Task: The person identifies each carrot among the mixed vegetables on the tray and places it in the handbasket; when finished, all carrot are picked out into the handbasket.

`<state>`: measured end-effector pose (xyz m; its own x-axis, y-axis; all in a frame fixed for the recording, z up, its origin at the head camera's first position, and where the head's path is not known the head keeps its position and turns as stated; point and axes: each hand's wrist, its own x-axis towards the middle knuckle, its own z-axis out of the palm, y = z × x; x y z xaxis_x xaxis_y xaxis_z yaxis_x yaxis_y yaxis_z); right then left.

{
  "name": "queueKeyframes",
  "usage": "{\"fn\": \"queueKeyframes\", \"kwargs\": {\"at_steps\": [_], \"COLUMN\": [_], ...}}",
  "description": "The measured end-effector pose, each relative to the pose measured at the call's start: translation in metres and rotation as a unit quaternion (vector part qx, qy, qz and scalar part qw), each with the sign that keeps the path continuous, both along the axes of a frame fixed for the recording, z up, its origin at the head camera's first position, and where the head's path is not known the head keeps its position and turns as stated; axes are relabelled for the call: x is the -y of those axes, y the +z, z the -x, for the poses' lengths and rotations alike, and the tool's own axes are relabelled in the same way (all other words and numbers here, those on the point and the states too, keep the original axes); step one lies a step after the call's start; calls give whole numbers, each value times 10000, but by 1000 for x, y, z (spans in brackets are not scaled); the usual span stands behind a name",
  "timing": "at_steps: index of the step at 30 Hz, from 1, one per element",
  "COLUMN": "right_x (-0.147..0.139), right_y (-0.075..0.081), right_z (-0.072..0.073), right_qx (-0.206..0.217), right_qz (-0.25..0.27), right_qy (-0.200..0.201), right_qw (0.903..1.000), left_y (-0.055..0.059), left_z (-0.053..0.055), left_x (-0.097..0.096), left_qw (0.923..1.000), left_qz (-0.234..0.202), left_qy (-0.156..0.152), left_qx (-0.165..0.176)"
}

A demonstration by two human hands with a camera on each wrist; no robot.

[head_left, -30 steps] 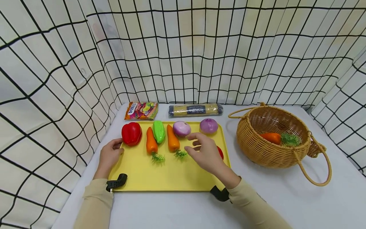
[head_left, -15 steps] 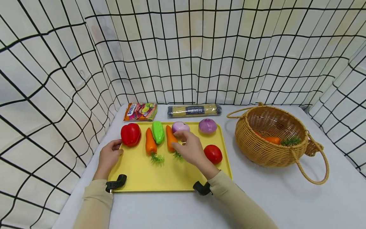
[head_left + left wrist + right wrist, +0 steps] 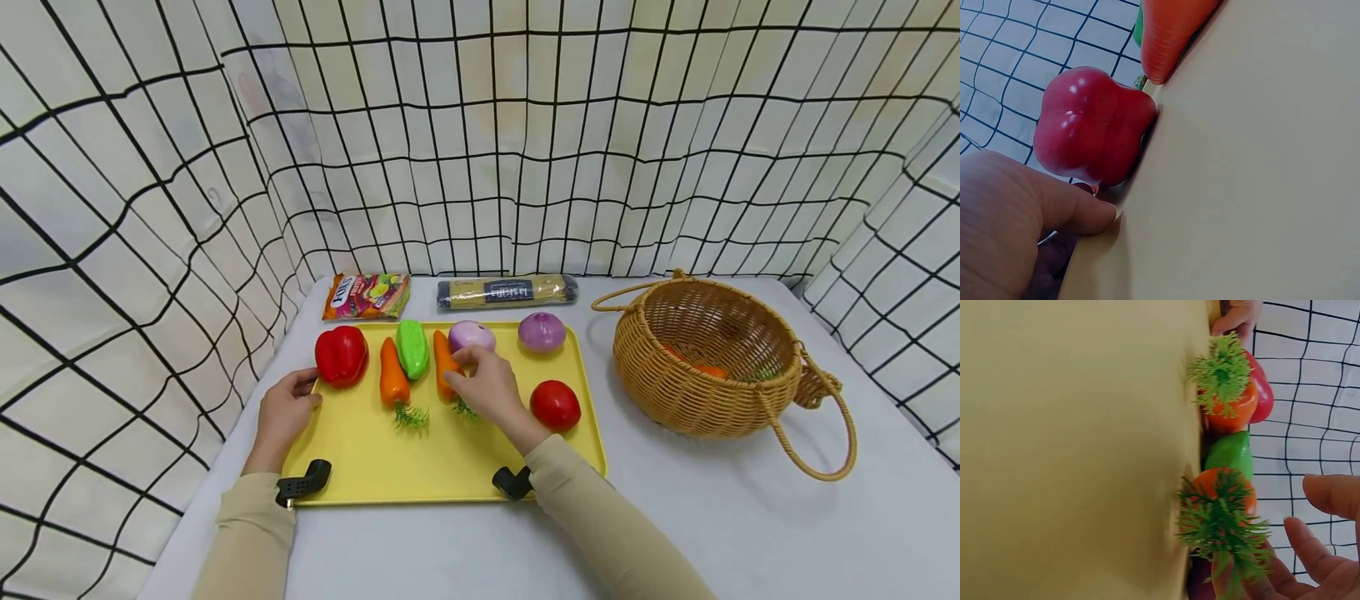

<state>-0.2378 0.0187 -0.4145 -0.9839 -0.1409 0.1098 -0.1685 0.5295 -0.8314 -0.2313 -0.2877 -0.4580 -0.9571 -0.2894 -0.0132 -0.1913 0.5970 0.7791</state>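
My right hand (image 3: 491, 387) hovers over the right-hand toy carrot (image 3: 444, 367), its thumb and fingers spread apart. The right wrist view shows fingers behind that carrot's green top (image 3: 1222, 528). At the left edge of the yellow tray (image 3: 420, 467), my left hand (image 3: 285, 417) pinches the rim; its thumb (image 3: 1088, 211) lies on top, other fingers partly hidden. Just above that hand sits a red bell pepper (image 3: 342, 357). Another carrot (image 3: 392, 375), a bumpy green vegetable (image 3: 412, 350), two purple onions (image 3: 542, 332) and a tomato (image 3: 556, 405) also lie on the tray.
To the tray's right stands a wicker basket (image 3: 675, 408) with a carrot (image 3: 711, 371) inside and looped handles. Behind the tray lie a candy bag (image 3: 367, 296) and a spaghetti pack (image 3: 507, 292). Black netting (image 3: 517, 133) over white cloth surrounds the table.
My right hand has moved left from over the tray's right side to the right-hand carrot, uncovering the tomato. My left hand has stayed at the tray's edge.
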Motion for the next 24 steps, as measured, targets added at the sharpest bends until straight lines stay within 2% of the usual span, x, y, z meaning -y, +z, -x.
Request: {"fn": "queueKeyframes", "kwargs": {"at_steps": [5, 13, 24], "right_x": [2, 6, 13], "right_y": [-9, -13, -16], "right_z": [4, 8, 11], "right_qx": [29, -96, -168], "right_qz": [-277, -1143, -1268], "right_qy": [-27, 303, 443], "right_qw": [9996, 9929, 9908], "left_y": [0, -1, 0], "left_z": [-1, 1, 0], "left_x": [0, 0, -1], "left_qw": [10000, 10000, 10000], "left_qz": [-12, 50, 40], "left_qy": [-5, 32, 32], "left_qx": [6, -8, -8]}}
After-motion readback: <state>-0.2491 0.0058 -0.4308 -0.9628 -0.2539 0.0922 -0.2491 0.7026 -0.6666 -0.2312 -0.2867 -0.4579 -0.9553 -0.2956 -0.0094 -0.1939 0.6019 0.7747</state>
